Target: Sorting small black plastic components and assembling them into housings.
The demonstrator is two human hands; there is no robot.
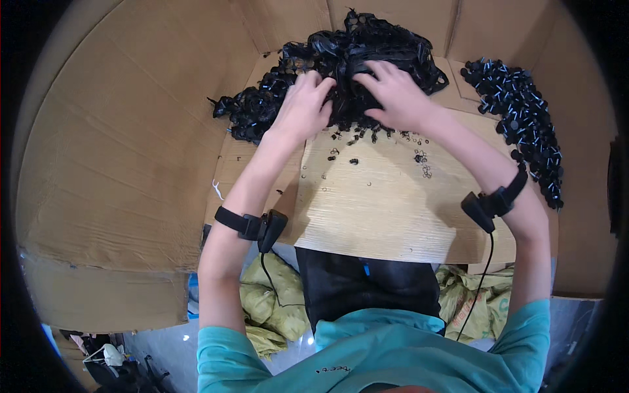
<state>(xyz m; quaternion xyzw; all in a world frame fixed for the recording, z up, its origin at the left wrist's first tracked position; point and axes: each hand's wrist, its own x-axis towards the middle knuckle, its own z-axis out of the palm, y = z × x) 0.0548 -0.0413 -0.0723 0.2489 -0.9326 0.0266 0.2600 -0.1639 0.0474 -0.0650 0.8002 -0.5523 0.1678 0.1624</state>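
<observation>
A large tangled heap of shiny black plastic netting [393, 42], full of round holes, lies at the far middle. My left hand [306, 105] rests at the heap's near left side, its thumb and index finger apart. On the right, my right hand [396, 98] reaches over the heap with fingers spread and thumb apart. Both hands touch the black material, and I make out nothing gripped in either. Some fingertips are hidden against the dark heap. Small black rings and bits [422, 164] are scattered on the board just nearer than the hands.
A pale wood-grain board [373, 209] lies before me, with cardboard walls [124, 131] around. Along the right is a pile of black round-headed pieces with metal pins [517, 111]. A small white plastic pick [217, 189] lies left. Yellow-green woven sacks [272, 288] sit below the board.
</observation>
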